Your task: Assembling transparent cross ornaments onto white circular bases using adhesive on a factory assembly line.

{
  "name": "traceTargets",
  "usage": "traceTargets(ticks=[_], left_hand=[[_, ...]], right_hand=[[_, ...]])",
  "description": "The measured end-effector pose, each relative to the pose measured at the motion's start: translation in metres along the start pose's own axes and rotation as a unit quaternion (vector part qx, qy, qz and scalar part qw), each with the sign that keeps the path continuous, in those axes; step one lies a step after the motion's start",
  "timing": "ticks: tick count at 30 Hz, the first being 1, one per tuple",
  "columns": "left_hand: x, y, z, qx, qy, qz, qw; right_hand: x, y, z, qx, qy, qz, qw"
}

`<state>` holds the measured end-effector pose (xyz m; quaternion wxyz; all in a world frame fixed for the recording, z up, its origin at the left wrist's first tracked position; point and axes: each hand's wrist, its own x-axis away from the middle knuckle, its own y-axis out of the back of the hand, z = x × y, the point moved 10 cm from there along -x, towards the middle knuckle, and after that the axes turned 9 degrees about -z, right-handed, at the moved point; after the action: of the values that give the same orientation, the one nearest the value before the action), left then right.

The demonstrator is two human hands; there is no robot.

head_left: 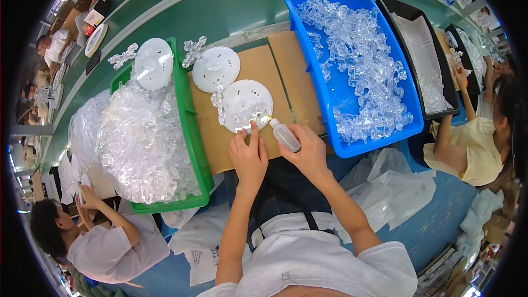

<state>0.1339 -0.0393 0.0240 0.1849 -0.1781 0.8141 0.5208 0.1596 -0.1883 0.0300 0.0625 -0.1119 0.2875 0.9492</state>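
Observation:
My right hand (307, 153) is closed around a small translucent squeeze bottle (286, 136), its nozzle tilted toward the near right edge of a round white plate (257, 93). Clear plastic pieces (242, 113) lie on that plate. At the plate's near edge is my left hand (248, 153), index finger stretched forward onto the rim and the other fingers apart. A clear branched piece (218, 104) lies against the plate's left side. Just beyond sits a second white plate (216, 69) with a clear branched piece (193, 51) by it.
Cardboard (256, 61) covers the worktop. To the left, a green bin (190, 132) is heaped with bagged clear parts, a third white plate (154, 64) on top. On the right stand a blue bin (344, 99) of clear pieces and a black tray (421, 49). People sit at both sides.

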Motion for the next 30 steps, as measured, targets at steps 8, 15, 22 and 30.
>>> traceTargets(ticks=[8,15,22,30], left_hand=[[-0.001,-0.004,-0.005,-0.022,-0.006,0.001,1.000],[-0.004,-0.011,-0.014,-0.017,0.010,-0.003,1.000],[-0.007,-0.020,-0.021,-0.007,0.023,0.002,1.000],[-0.011,-0.028,-0.031,0.055,0.043,-0.003,0.998]], right_hand=[[0.008,0.000,0.000,0.001,-0.006,0.021,1.000],[0.007,0.004,0.001,-0.023,-0.002,0.019,1.000],[0.005,0.008,-0.003,-0.024,-0.012,0.023,0.999],[0.004,0.009,-0.015,-0.057,-0.054,0.041,0.996]])
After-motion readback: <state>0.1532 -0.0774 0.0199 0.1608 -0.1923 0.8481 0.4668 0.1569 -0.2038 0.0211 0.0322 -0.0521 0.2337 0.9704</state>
